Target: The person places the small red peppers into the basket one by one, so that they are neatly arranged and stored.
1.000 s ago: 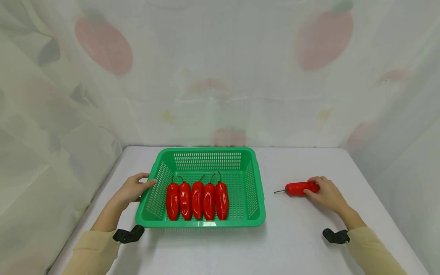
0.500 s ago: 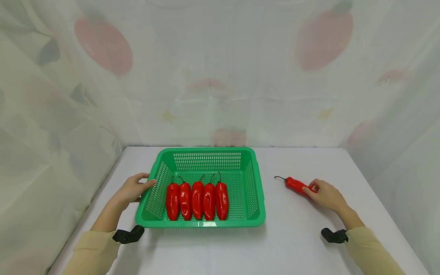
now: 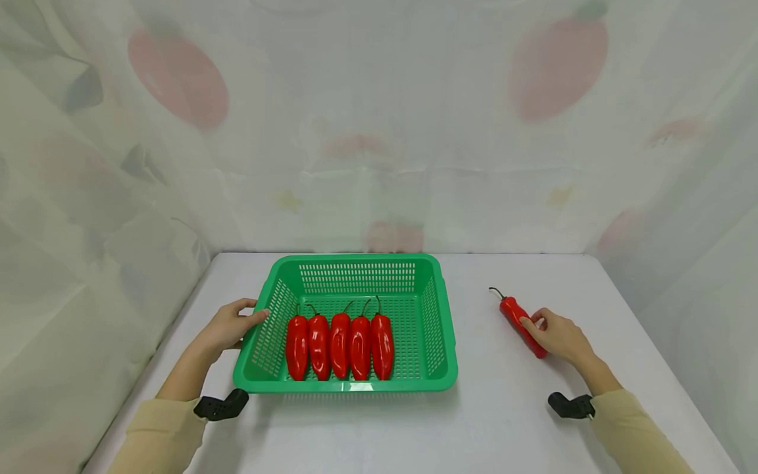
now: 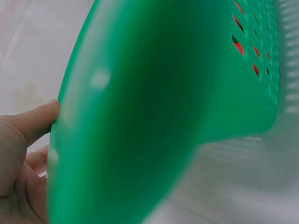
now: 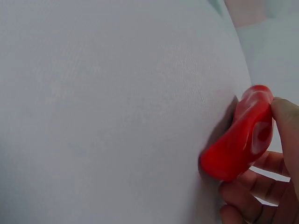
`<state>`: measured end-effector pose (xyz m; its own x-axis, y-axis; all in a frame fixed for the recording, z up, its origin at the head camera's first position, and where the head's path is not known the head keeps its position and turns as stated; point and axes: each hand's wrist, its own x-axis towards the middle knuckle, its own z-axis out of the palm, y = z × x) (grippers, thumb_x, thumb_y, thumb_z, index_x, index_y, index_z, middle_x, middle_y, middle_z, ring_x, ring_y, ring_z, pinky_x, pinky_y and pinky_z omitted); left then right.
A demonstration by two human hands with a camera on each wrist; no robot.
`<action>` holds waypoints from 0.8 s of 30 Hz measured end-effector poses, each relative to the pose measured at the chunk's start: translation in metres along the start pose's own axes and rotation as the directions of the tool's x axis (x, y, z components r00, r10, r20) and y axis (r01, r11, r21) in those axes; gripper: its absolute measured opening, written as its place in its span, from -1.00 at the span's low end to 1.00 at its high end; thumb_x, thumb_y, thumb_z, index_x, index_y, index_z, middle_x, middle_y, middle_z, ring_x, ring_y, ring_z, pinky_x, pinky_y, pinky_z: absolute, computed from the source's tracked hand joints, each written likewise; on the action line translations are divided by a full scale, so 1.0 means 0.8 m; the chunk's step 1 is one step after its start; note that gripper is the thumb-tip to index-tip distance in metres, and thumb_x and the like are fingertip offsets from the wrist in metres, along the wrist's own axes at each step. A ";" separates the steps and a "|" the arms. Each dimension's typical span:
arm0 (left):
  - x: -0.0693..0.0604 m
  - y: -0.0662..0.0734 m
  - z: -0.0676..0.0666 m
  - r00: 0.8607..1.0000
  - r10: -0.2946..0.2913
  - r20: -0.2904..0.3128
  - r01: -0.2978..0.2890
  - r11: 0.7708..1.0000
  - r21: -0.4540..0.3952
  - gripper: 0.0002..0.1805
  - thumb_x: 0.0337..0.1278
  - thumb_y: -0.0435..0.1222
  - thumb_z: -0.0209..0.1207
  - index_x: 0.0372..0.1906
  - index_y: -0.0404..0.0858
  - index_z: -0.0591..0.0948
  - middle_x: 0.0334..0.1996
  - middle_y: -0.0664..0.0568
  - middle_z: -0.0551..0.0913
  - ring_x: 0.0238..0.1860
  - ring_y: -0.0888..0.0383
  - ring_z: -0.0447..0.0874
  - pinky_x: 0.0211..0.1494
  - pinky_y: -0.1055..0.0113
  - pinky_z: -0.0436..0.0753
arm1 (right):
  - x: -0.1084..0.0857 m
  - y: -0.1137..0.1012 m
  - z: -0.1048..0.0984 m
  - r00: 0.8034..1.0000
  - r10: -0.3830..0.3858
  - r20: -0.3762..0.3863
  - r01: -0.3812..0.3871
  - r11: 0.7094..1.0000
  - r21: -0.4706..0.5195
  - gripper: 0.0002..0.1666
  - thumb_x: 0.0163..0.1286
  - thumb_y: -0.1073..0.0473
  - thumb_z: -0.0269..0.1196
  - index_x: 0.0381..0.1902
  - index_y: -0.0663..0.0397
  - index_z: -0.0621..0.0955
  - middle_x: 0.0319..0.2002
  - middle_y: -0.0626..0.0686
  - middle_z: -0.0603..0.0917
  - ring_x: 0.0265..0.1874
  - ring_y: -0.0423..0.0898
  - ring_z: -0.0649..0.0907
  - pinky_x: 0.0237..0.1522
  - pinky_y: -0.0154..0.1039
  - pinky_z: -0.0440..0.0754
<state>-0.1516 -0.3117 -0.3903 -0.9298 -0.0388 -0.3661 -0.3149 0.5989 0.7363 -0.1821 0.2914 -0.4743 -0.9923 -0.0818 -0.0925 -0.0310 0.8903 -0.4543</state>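
On the white table stands a green plastic basket (image 3: 398,386) with perforated walls. Several red chili peppers (image 3: 340,345) lie side by side in it, stems toward the back. My left hand (image 3: 227,324) grips the basket's left rim, thumb on top; the left wrist view has the basket wall (image 4: 224,102) filling most of it. To the right of the basket, my right hand (image 3: 559,334) pinches a single red chili pepper (image 3: 516,317) between thumb and fingers. That pepper lies slanted, its stem pointing back and left. In the right wrist view the pepper (image 5: 243,135) is at or just above the tabletop.
White table surface (image 3: 403,434) extends in front of the basket and around the right hand. A pale curtain (image 3: 474,131) with faded fruit prints hangs behind the table and along both sides. Each wrist wears a black camera.
The pepper in my right hand has turned from lying crosswise to a slant, its stem swinging backward and its blunt end forward. My left hand and the basket have stayed put.
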 end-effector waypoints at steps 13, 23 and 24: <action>-0.001 0.000 0.000 1.000 -0.002 0.005 0.002 1.000 -0.008 -0.28 0.22 0.03 0.05 0.27 -0.39 0.20 -0.06 -0.32 0.55 -0.31 0.12 0.65 -0.23 0.13 0.66 | 0.000 -0.008 0.004 0.999 0.048 -0.003 -0.048 0.998 0.041 -0.31 0.32 -0.24 0.03 0.05 0.29 0.41 -0.36 0.15 0.56 -0.49 -0.08 0.51 -0.53 -0.30 0.47; 0.000 0.000 0.000 1.000 -0.008 0.000 0.008 1.000 0.001 -0.28 0.22 0.04 0.05 0.27 -0.39 0.20 -0.06 -0.32 0.55 -0.30 0.12 0.65 -0.21 0.09 0.66 | 0.000 -0.020 0.003 0.999 -0.007 -0.048 0.011 0.996 0.092 -0.28 0.30 -0.19 0.10 0.15 0.29 0.38 -0.10 0.31 0.55 -0.20 0.15 0.55 -0.33 -0.05 0.60; 0.000 0.000 0.000 1.000 -0.007 0.000 0.007 1.000 0.002 -0.28 0.22 0.04 0.05 0.27 -0.39 0.20 -0.06 -0.31 0.55 -0.30 0.12 0.65 -0.21 0.10 0.66 | 0.000 -0.021 0.003 0.999 -0.009 -0.046 0.014 0.995 0.096 -0.28 0.29 -0.18 0.11 0.16 0.29 0.38 -0.10 0.32 0.55 -0.19 0.16 0.55 -0.33 -0.05 0.61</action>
<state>-0.1513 -0.3116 -0.3907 -0.9276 -0.0427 -0.3711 -0.3207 0.6003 0.7327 -0.1814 0.2750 -0.4686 -0.9965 -0.0693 -0.0474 -0.0329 0.8421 -0.5383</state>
